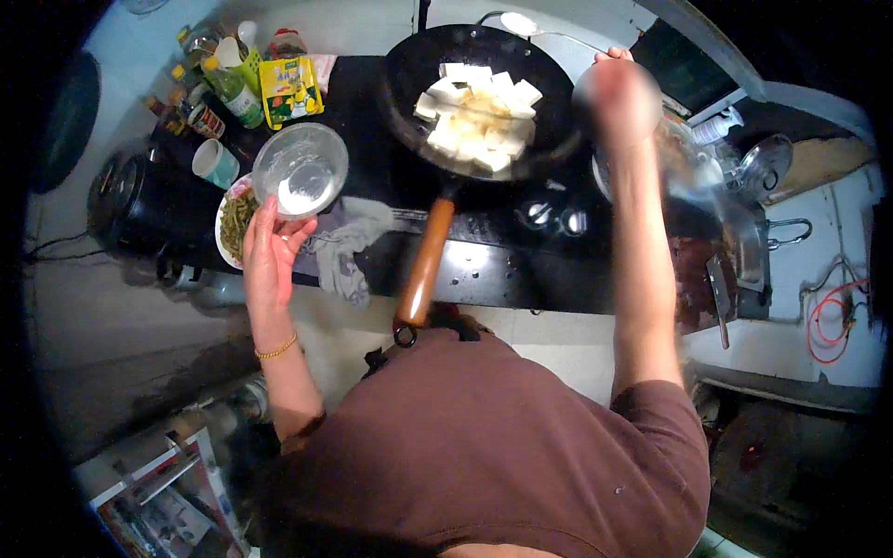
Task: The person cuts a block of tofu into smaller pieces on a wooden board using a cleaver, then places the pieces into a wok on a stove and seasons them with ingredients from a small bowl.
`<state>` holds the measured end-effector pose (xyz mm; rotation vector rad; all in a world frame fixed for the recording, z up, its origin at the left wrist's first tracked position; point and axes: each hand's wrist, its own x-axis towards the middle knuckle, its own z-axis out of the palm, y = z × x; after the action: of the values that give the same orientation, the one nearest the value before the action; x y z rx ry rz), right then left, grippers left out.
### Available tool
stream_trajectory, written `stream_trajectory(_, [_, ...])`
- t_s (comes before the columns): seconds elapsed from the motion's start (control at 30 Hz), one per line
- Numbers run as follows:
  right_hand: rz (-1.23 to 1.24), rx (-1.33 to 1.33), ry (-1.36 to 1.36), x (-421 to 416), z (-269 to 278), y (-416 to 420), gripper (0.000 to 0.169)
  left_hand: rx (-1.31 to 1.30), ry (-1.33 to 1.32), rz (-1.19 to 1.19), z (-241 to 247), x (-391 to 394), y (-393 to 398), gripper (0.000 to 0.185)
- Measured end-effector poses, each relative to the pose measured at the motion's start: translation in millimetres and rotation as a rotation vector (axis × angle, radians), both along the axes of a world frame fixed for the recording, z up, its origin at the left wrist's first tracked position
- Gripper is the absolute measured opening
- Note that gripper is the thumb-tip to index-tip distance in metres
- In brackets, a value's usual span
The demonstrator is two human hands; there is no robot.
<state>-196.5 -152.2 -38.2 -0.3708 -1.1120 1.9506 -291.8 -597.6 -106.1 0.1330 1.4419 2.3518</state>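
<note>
A clear plastic bowl point(301, 167) with whitish residue inside is held by its lower rim in my left hand point(273, 247). My right hand point(617, 101), largely blurred, is raised to the right of the wok. It grips the handle of a metal spoon point(520, 24), whose bowl carries white stuff above the wok's far rim. Pale tofu pieces point(481, 125) lie in the black wok point(558, 84), with some yellowish liquid among them. The wok's wooden handle point(425, 261) points towards me.
Left of the wok are a plate of green vegetables point(237, 223), a grey cloth point(345, 240), a blue cup point(215, 163), a yellow packet point(291, 91) and several bottles point(234, 94). Stove knobs point(556, 217) sit below the wok. A cleaver point(718, 296) lies at the right, beside a sink point(753, 258).
</note>
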Motion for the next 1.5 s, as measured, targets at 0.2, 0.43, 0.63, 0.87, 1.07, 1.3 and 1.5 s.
stream_trajectory(0.2, [0.033, 0.093, -0.015, -1.4, -5.1, 28.9, 0.025, -0.006, -0.010, 0.031, -2.3, -2.2, -6.5, 0.036])
stream_trajectory(0.43, [0.154, -0.032, 0.053, 0.6, 22.9, 11.2, 0.025, 0.008, 0.007, 0.039, 0.5, -2.7, -9.3, 0.035])
stream_trajectory(0.63, [0.087, 0.000, 0.056, -23.7, 18.5, 7.1, 0.026, -0.006, 0.002, 0.036, -4.3, -6.3, -14.9, 0.036])
stream_trajectory(0.87, [0.180, -0.001, 0.039, -19.9, 23.7, 10.3, 0.023, -0.014, 0.000, 0.029, -7.4, -12.3, -19.5, 0.037])
stream_trajectory(1.07, [-0.035, -0.092, -0.031, -0.1, 25.9, 47.0, 0.021, 0.001, 0.005, 0.023, -6.7, -14.1, -18.5, 0.037])
stream_trajectory(1.3, [-0.117, 0.082, -0.076, 19.7, 38.0, 47.6, 0.023, -0.020, -0.010, 0.000, -7.3, -16.5, -19.0, 0.035])
stream_trajectory(1.5, [-0.061, 0.089, -0.071, 15.9, 46.9, 33.0, 0.022, -0.018, 0.005, -0.030, -11.2, -21.0, -14.4, 0.035])
